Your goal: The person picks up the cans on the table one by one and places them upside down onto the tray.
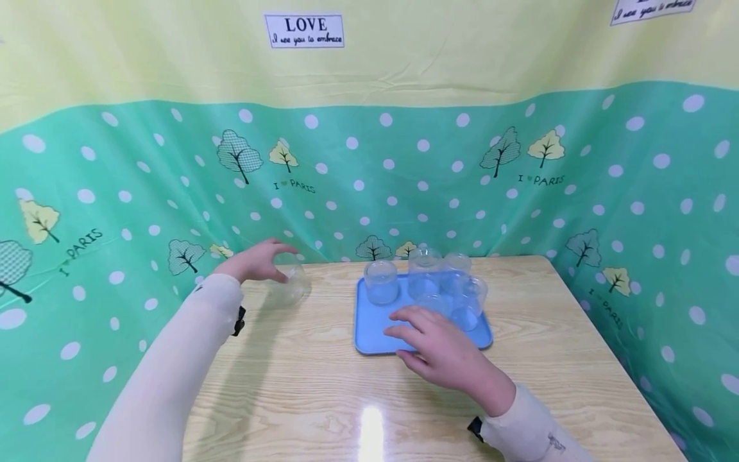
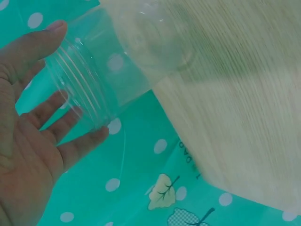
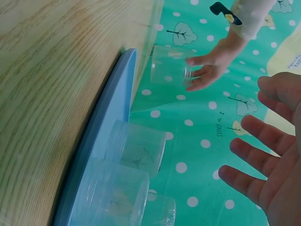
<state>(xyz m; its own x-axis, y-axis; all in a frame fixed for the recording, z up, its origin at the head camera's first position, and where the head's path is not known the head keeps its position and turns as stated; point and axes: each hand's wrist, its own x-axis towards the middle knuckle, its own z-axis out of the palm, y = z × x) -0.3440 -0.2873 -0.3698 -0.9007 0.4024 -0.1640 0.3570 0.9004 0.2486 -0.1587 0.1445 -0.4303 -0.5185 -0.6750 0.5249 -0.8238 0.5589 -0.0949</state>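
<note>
My left hand (image 1: 260, 262) grips a clear plastic jar (image 1: 292, 285) at the left back of the wooden table. In the left wrist view, the thumb and fingers span the jar's threaded rim (image 2: 82, 80), and its base is toward the tabletop. My right hand (image 1: 441, 350) holds nothing; its fingers are spread and loosely bent above the front of a blue tray (image 1: 375, 333). Several clear jars stand on that tray, among them one jar (image 1: 381, 283) at its back left. Part of the group is hidden behind the right hand.
Under everything lies a light wooden table (image 1: 312, 378). A green and yellow curtain (image 1: 381, 160) with dots and trees hangs along the back and both sides. Other jars (image 1: 467, 301) crowd the tray's right half.
</note>
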